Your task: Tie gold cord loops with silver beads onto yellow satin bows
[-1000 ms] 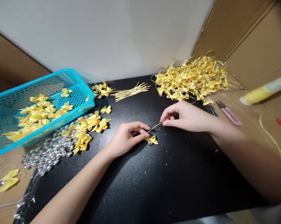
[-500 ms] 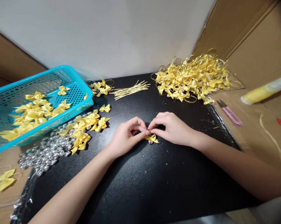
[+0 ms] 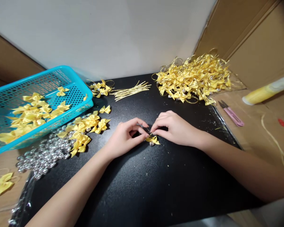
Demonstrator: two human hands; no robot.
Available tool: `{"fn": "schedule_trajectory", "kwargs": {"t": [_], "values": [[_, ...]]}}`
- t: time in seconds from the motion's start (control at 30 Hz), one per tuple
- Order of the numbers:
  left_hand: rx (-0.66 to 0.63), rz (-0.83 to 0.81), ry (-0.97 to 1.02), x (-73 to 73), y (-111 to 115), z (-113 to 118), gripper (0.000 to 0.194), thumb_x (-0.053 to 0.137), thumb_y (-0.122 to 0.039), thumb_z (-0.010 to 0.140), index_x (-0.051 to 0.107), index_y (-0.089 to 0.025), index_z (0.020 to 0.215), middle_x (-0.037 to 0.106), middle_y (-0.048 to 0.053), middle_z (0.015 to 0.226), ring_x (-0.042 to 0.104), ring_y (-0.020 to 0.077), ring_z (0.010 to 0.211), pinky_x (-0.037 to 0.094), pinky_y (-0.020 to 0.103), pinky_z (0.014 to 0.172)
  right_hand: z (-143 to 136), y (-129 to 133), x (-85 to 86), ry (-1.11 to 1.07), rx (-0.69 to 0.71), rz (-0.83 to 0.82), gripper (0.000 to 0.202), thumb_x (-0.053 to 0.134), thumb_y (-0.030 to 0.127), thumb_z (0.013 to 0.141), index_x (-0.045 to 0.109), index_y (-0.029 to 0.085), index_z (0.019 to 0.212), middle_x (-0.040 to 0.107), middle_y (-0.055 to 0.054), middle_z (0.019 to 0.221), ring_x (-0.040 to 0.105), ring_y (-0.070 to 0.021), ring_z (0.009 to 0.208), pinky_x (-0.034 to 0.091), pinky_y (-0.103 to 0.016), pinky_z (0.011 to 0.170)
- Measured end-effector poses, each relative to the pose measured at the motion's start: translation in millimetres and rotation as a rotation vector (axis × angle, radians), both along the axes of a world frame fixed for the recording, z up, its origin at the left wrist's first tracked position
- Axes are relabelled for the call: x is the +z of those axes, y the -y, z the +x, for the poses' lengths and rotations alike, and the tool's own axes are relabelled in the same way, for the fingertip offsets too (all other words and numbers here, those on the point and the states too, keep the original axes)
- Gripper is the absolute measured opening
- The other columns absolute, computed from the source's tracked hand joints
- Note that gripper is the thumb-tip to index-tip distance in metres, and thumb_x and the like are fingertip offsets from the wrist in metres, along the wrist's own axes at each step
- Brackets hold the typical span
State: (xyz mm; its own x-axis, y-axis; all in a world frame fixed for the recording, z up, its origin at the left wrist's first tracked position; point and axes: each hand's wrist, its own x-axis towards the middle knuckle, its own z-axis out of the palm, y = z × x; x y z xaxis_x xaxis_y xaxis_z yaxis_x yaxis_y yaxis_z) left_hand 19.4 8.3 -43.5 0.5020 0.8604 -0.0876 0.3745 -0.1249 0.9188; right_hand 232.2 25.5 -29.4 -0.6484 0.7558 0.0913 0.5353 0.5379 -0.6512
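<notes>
Yellow bow (image 3: pixel 155 140) with silver bell (image 3: pixel 151 144) on worktop (image 3: pixel 179 176); right hand (image 3: pixel 169 127) pinches gold cord (image 3: pixel 150 133), left hand (image 3: pixel 127 135) curls beside, grip unclear. Apparently tying cord; next calls for steady fingertips.

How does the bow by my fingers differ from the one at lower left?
The centre bow shows against the black tabletop; the lower-left bow against a brown surface. Left hand and right hand are at the centre bow; the lower-left bow lies apart from both. The centre bow looks smaller in view than the lower-left bow. Both are yellow with a shiny ball.
</notes>
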Motion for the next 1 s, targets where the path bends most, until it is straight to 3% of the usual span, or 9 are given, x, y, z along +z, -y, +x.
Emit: {"fn": "schedule_trajectory", "kwargs": {"t": [0.23,0.47,0.73,0.87,1.0], "values": [[-0.103,0.161,-0.128,4.1,0,2,0.015,0.062,-0.024,0.086,0.059,-0.019,0.1,0.074,-0.001,0.08,0.059,0.0095,0.061,0.041,0.021,0.057,1,0,-1.2,0.009,-0.014,0.003,0.01,0.067,0.011,0.081,0.073,0.019,0.08,0.073,0.0,0.078,0.062,-0.0161,0.079,0.037,-0.032,0.08],[-0.151,0.406,-0.231,2.7,0,0,0.006,0.06,-0.024,0.087,0.06,-0.021,0.092,0.071,0.001,0.085,0.062,0.0142,0.079,0.045,0.026,0.072,1,-1,-0.9,0.018,-0.032,-0.007,0.009,0.066,0.012,0.082,0.072,0.019,0.08,0.073,-0.001,0.079,0.061,-0.0166,0.081,0.037,-0.032,0.08],[-0.31,0.622,-0.436,6.6,3,0,0.011,0.051,-0.025,0.09,0.061,-0.021,0.089,0.061,0.001,0.069,0.053,0.0151,0.068,0.039,0.024,0.059,2,-1,1.7,0.034,-0.048,-0.016,0.01,0.06,0.013,0.088,0.066,0.017,0.08,0.07,-0.002,0.082,0.059,-0.016,0.081,0.035,-0.031,0.08],[-0.18,0.535,-0.313,13.0,2,1,0.006,0.054,-0.02,0.086,0.06,-0.02,0.087,0.066,0.001,0.077,0.054,0.0152,0.071,0.042,0.027,0.068,1,0,2.2,0.018,-0.027,-0.016,0.01,0.059,0.013,0.088,0.065,0.017,0.081,0.069,-0.001,0.082,0.059,-0.0155,0.08,0.035,-0.031,0.08],[-0.049,0.399,-0.268,14.8,0,3,0.008,0.061,-0.026,0.084,0.065,-0.02,0.084,0.067,0.0,0.077,0.054,0.0159,0.073,0.042,0.03,0.074,1,1,3.9,0.008,0.003,-0.012,0.008,0.061,0.014,0.087,0.065,0.017,0.082,0.069,-0.001,0.083,0.059,-0.0154,0.08,0.034,-0.031,0.08]]}}
